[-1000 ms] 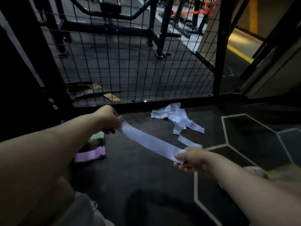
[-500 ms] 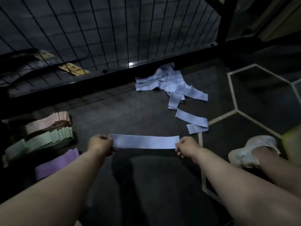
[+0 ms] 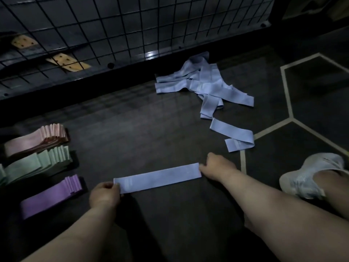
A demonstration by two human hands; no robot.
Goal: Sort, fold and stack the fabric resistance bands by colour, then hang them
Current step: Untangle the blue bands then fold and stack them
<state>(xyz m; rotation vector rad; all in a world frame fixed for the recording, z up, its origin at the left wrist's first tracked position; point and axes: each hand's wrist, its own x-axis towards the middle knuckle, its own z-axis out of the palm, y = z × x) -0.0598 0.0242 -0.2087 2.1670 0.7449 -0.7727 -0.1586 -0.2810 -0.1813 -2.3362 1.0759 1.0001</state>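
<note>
View from head height, looking down at a dark gym floor (image 3: pixel 136 129) in dim light.

Near the bottom centre, a pale blue fabric band (image 3: pixel 158 177), laid out flat and straight on the floor, its right end slightly farther away than its left. Held at both short ends by two bare hands, set well apart at the full length of the band. Left hand (image 3: pixel 104 194) pinching the left end, fingers curled over the edge. Right hand (image 3: pixel 217 167) closed on the right end, knuckles up, fingertips at the corner of the fabric.

Beyond the right hand, a single loose blue band (image 3: pixel 234 136), folded back on itself. Farther away, near the base of a black wire mesh panel (image 3: pixel 132 25), an untidy heap of blue bands (image 3: pixel 200 86), overlapping and twisted.

At the left edge, three neat stacks of folded bands side by side: pink stack (image 3: pixel 37 140) farthest away, green stack (image 3: pixel 37 161) in the middle, purple stack (image 3: pixel 51 195) nearest. Each stack fanned slightly at its right end.

At the right, a pale shoe (image 3: pixel 309 174) on the floor, beside pale hexagon lines (image 3: pixel 287 91) marked on the surface. Behind the mesh at upper left, two tan flat pieces (image 3: pixel 68 62) with small holes.
</note>
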